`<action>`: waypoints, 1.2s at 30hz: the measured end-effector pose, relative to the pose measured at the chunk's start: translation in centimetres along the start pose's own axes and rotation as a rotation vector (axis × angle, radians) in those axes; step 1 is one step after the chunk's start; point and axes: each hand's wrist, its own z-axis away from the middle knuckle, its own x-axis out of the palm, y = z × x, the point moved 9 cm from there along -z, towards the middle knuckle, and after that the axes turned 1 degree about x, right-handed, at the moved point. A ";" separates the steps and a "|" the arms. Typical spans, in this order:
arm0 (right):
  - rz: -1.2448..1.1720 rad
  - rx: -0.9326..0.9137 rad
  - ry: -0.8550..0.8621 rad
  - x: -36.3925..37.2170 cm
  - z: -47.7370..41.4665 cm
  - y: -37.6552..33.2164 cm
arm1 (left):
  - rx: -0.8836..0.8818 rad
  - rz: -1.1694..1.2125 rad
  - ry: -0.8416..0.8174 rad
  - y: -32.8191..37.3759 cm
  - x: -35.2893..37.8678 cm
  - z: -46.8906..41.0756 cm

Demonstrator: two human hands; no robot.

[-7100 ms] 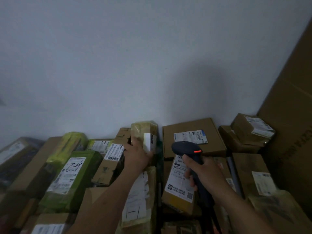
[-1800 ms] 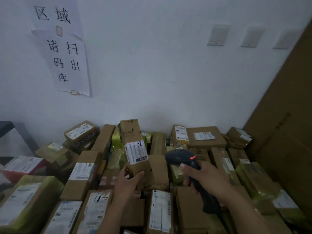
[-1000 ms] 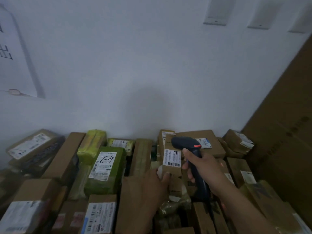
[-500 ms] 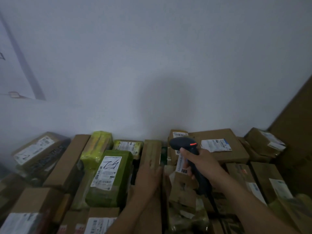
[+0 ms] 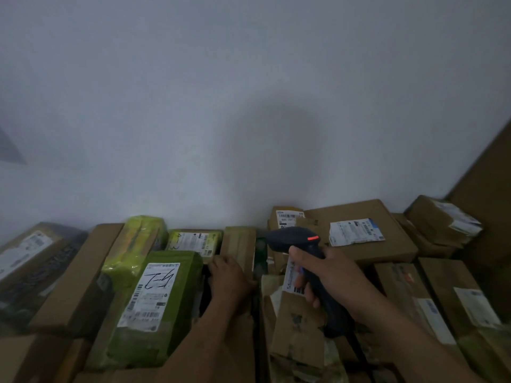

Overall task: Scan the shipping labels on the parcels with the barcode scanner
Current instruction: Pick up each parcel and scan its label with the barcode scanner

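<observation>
- Where the wall (image 5: 249, 106) ends, I count three green-wrapped parcels (image 5: 157, 297) at left; brown cartons (image 5: 370, 244) run off-frame, too many to count.
- My left hand (image 5: 229, 277) clasps a narrow brown carton (image 5: 239, 244) by its left edge.
- My right hand (image 5: 334, 280) grips the one barcode scanner (image 5: 290, 239), above a half-hidden shipping label (image 5: 291, 277).

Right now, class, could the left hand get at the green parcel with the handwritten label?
Probably yes. The left hand holds the brown box right next to the green parcel, whose top lies uncovered. It would have to let go first.
</observation>
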 end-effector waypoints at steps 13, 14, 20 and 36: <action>0.013 0.010 0.002 0.2 0.1 -0.2 | -0.141 0.333 -0.193 -2.3 1.3 0.5; 0.015 0.009 0.005 0.1 0.1 -0.2 | -0.141 0.345 -0.179 -2.4 0.9 0.6; 0.023 0.006 0.006 0.1 0.7 -0.4 | -0.098 0.485 0.004 -2.8 -2.9 2.0; -0.129 -0.031 0.064 -0.6 7.6 -3.1 | 0.109 0.871 0.226 -5.2 -11.9 7.7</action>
